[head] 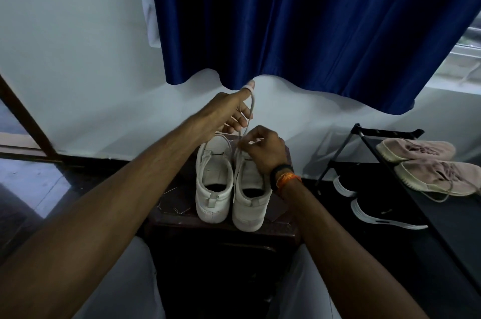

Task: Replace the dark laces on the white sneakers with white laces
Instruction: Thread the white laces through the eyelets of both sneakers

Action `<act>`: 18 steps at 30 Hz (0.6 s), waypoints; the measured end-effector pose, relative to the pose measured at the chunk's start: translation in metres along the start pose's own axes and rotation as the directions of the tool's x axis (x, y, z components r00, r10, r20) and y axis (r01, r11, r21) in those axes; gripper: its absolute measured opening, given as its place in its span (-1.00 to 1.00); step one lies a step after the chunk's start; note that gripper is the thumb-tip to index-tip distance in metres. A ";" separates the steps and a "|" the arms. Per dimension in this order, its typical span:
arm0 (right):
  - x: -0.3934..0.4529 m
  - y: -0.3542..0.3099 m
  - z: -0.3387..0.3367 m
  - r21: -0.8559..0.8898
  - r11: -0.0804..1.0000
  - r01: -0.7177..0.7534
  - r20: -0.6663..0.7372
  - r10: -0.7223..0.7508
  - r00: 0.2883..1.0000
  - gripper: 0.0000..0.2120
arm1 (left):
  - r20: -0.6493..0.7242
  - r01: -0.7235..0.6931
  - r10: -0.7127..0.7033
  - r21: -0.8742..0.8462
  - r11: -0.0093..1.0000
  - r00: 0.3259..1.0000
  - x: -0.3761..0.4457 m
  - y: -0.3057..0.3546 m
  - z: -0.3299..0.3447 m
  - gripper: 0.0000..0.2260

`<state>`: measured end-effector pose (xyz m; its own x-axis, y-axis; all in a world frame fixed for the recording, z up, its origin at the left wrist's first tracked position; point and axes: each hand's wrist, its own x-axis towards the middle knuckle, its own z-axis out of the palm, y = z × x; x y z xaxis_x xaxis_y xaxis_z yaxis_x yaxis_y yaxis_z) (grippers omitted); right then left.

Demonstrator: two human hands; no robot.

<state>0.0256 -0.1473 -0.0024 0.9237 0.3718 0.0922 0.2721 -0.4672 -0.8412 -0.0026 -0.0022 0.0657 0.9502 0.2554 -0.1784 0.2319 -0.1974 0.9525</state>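
Lacing right sneaker [247, 188]: left hand [231, 113] lifts white lace [250, 110] looped over its raised finger; right hand [263, 150] pinches the lace below. Next, likely feeding an eyelet beneath those fingertips.

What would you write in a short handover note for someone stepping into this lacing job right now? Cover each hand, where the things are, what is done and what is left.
Left hand: raised above the shoes, pulling a white lace up taut, the lace running over its forefinger.
Right hand: curled at the front of the right sneaker, pinching the same lace low down.
Both white sneakers stand side by side, heels toward you, on the dark stool; the left sneaker is beside it.
Done: no dark laces are visible on either shoe.
Left: finish threading the right sneaker; its eyelets are hidden by the hand, so check progress, then check the left one.
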 end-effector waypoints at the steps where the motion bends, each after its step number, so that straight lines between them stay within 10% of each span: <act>1: 0.002 -0.003 -0.002 0.112 0.994 -0.007 0.006 0.007 1.000 -0.85 | 0.005 0.008 -0.008 -0.002 1.000 1.000 -0.001 0.002 -0.001 -0.32; 6: 0.011 -0.012 -0.018 0.476 0.870 -0.130 0.110 0.088 0.990 -0.76 | -0.105 -0.038 0.039 0.018 0.999 0.994 0.002 0.002 0.000 -0.52; 11: 0.020 -0.014 -0.047 0.296 0.955 -0.003 -0.093 0.032 0.995 -0.76 | -0.387 -0.055 0.145 0.236 0.970 0.911 0.007 -0.001 -0.021 -0.85; 15: 0.031 -0.025 -0.061 -0.022 0.973 0.228 -0.060 -0.229 0.972 -0.69 | -0.066 -0.253 0.394 0.668 0.700 0.917 0.002 0.016 -0.011 -0.22; 18: 0.036 -0.038 -0.063 -0.092 0.948 0.303 0.011 -0.304 0.953 -0.62 | 0.205 -0.442 0.419 0.657 0.611 0.884 0.007 0.026 0.004 -0.33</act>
<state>0.0651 -0.1667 0.0658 0.7946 0.5047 0.3375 0.5630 -0.4043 -0.7208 0.0115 -0.0096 0.0885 0.9802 -0.0510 0.1912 -0.1417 -0.8551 0.4987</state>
